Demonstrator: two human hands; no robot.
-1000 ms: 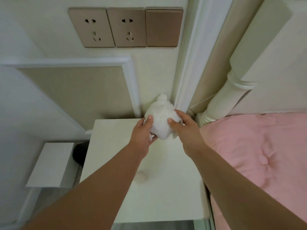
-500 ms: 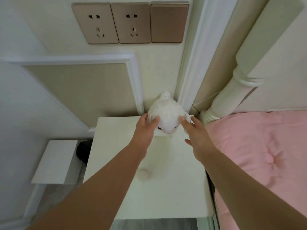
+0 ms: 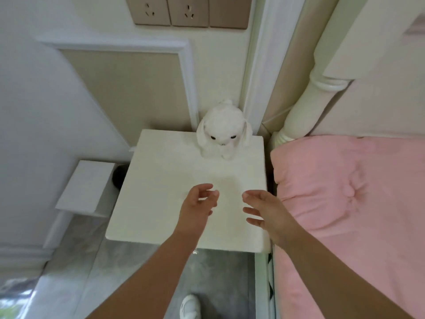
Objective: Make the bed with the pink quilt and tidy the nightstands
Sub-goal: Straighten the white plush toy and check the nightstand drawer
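Nightstand desk holds the white plush rabbit at its far edge against the wall, both hands' grips open and empty nearby; top-heavy, it may topple forward.

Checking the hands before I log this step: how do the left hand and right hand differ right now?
The left hand has its fingers curled inward, thumb near fingertips; the right hand is flatter, fingers spread. The left hand hangs over the middle of the nightstand; the right hand is near its edge beside the pink quilt. Both are empty, apart from the white plush rabbit.
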